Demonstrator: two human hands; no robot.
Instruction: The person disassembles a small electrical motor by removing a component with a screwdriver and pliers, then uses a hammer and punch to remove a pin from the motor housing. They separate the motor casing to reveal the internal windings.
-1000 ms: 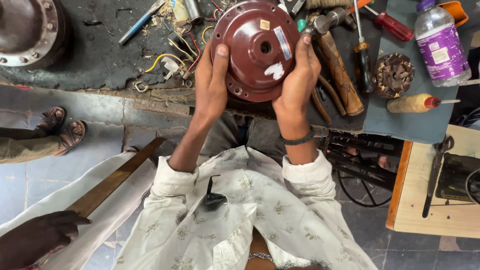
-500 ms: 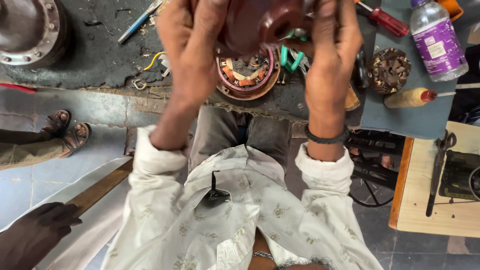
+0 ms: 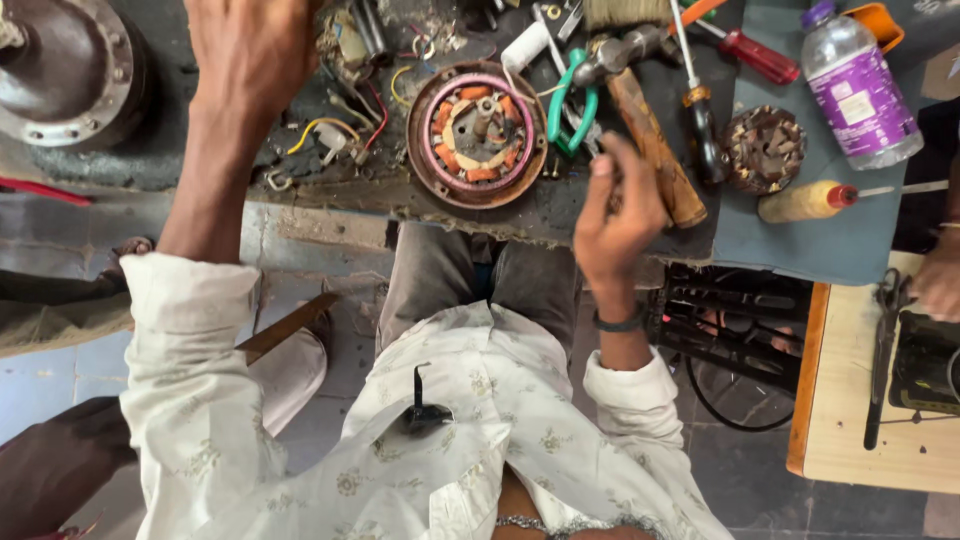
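On the bench, the motor stator (image 3: 477, 133) is lying heavy and rigid; its metal rim is looking safest to grip, not its fragile windings. The left hand (image 3: 250, 50) is reaching away and the right hand (image 3: 620, 215) is hovering half-curled, both empty.

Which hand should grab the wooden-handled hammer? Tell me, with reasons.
Probably the right. The right hand is open and empty, right beside the hammer. The left hand is raised at the far side of the bench, beyond the motor stator, with its fingers out of frame.
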